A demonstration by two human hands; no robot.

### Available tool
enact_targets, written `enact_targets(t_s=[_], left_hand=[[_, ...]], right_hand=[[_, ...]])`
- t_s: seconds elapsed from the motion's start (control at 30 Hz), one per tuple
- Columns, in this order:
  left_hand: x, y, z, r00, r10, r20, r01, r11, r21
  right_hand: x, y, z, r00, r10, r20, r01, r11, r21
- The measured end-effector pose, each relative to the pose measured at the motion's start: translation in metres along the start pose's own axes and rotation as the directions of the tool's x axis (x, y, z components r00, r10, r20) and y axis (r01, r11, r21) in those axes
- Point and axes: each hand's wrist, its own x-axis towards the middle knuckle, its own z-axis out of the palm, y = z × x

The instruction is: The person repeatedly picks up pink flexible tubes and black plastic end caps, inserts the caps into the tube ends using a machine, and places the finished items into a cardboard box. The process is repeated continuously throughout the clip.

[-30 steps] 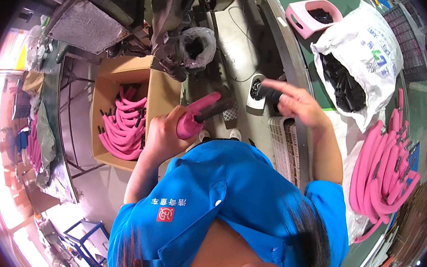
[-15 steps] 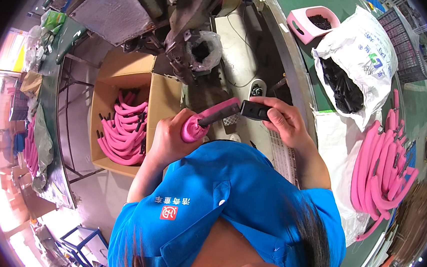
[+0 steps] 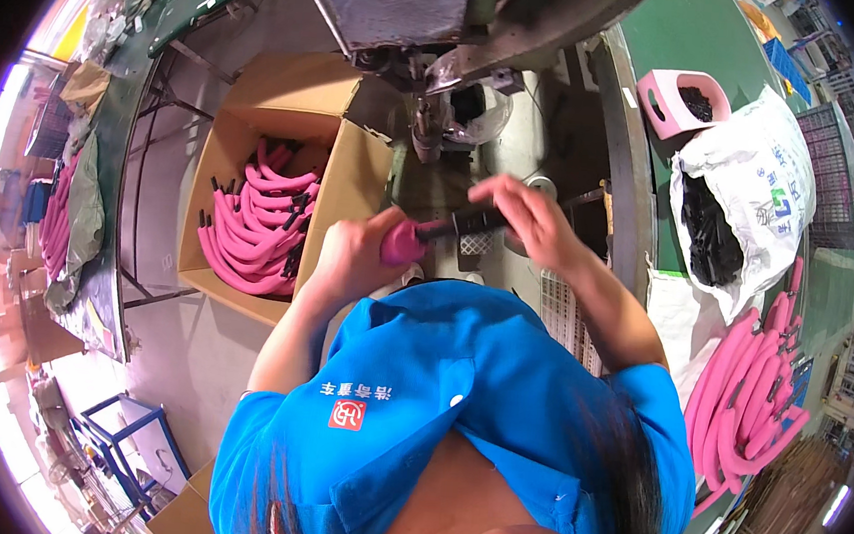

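My left hand (image 3: 350,253) is closed round a pink foam-covered tube (image 3: 404,244). A dark bar sticks out of the tube's end, and a black plastic fitting (image 3: 462,228) now sits in line on that bar. My right hand (image 3: 529,220) is at the fitting's outer end with fingers stretched out, its palm side against or very near it. Whether the palm touches the fitting I cannot tell. Below the hands is my blue shirt.
A cardboard box (image 3: 373,162) of curved pink tubes stands at left. On the green table (image 3: 666,35) at right are a white sack (image 3: 770,174) of black parts, a pink tub (image 3: 653,102) and piled pink tubes (image 3: 748,393). A metal machine (image 3: 398,4) stands ahead.
The black fitting, held apart in my right hand before, is now at the bar's end. My right hand has moved left and its fingers have loosened from the fitting. The view has shifted.
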Motion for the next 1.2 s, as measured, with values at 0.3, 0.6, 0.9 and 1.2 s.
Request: enact_targets(t_s=[0.3, 0.6, 0.9, 1.2], left_hand=[[-0.01, -0.051, -0.003, 0.97, -0.23, -0.08, 0.225, 0.972, -0.068], [-0.011, -0.07, -0.008, 0.962, -0.205, -0.178, 0.187, 0.976, -0.114], [0.026, -0.074, -0.021, 0.983, -0.077, -0.165, 0.066, 0.995, -0.071], [0.086, -0.089, -0.021, 0.918, 0.231, -0.324, -0.179, 0.967, 0.183]], right_hand=[[0.161, 0.185, -0.023, 0.957, -0.184, -0.225, -0.072, 0.6, -0.797], [0.191, 0.305, -0.03, 0.888, 0.124, -0.443, -0.343, 0.821, -0.456], [0.185, 0.246, -0.043, 0.775, 0.028, -0.632, -0.523, 0.589, -0.616], [0.15, 0.099, -0.013, 0.776, 0.379, -0.503, 0.053, 0.756, 0.652]])
